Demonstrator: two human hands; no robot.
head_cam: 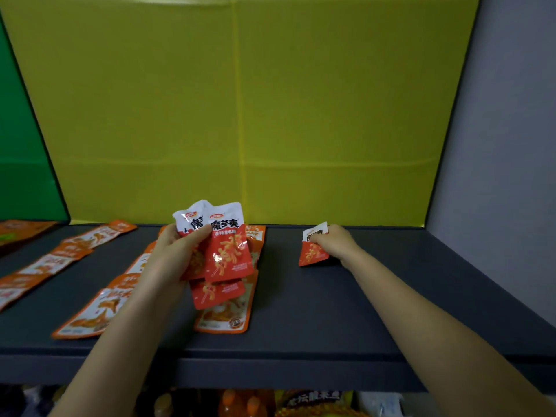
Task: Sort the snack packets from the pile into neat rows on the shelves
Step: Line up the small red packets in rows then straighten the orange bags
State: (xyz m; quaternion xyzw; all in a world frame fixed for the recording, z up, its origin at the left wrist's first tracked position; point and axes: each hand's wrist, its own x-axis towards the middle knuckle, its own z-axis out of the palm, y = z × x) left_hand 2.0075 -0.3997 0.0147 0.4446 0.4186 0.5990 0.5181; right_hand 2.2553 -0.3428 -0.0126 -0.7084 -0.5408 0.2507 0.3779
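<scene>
Below the dark shelf (301, 332), bagged goods (313, 401) crowd a lower level. On the shelf, orange packets (90, 314) lie in rows at left. The left hand (174, 251) grips a fan of red-and-white packets (228, 248) above them. Well apart, the right hand (334, 239) pinches a single red packet (311, 254) against the shelf near the yellow back panel (240, 100).

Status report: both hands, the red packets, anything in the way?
Left hand grips a bunch of red-and-white foil snack packets. Right hand holds a single red-and-white packet on the dark grey shelf. Orange flat packets lie left, apart from it.
</scene>
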